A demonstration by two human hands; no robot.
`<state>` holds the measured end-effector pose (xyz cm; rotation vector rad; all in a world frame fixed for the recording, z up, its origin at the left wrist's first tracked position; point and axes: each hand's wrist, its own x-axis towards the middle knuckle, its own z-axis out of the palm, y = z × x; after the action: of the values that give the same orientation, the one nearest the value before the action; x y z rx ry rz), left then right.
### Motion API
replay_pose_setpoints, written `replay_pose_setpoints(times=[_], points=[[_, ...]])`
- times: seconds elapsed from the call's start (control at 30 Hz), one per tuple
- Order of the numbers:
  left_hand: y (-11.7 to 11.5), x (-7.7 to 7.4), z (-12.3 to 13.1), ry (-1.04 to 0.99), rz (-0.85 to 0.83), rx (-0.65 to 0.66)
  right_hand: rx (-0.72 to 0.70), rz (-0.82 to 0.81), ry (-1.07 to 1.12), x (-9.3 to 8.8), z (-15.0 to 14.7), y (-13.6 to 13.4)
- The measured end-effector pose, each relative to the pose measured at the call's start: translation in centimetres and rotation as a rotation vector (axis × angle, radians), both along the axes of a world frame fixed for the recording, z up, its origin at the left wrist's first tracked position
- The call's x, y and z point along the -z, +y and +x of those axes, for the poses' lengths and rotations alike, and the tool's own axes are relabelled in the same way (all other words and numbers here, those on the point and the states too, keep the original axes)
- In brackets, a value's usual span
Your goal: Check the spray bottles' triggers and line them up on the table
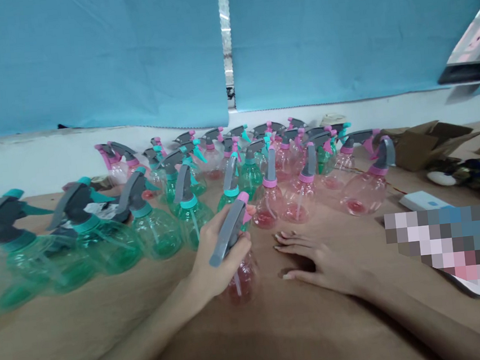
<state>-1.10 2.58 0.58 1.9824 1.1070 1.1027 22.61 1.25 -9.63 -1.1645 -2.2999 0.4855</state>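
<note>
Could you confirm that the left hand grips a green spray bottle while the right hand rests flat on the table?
No: in the head view the spray bottle in the left hand is pink, not green; the right hand does rest flat on the table.

A: Item one?
B: Our left hand [213, 256], closed round the neck of a pink translucent plastic spray bottle with a grey trigger [243, 281], on the brown table [110, 328].
A: Item two?
B: Our right hand [315, 260], flat on the table just beside it, holding nothing.
A: Stock behind?
B: We list green translucent spray bottles [156, 233] to the left, further pink spray bottles [297, 203] to the right, an opened brown cardboard box [423, 142] far right, blue curtains [84, 59] beyond.
</note>
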Motion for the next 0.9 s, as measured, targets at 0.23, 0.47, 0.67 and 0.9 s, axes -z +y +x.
replay_pose_setpoints(times=[0.23,0.47,0.67,0.9], points=[[0.18,-0.04,-0.05,-0.003,0.016,-0.001,-0.008,-0.016,-0.023,-0.02,0.03,0.08],[-0.29,-0.27,0.05,-0.006,-0.058,-0.007,0.001,-0.034,-0.027,-0.11,0.09,-0.03],[-0.19,-0.24,0.06,0.01,-0.04,-0.005,0.008,-0.023,0.004,0.12,0.09,0.01],[0.27,0.3,-0.02,0.016,0.084,-0.026,0.011,-0.035,0.012,0.06,0.06,-0.04]])
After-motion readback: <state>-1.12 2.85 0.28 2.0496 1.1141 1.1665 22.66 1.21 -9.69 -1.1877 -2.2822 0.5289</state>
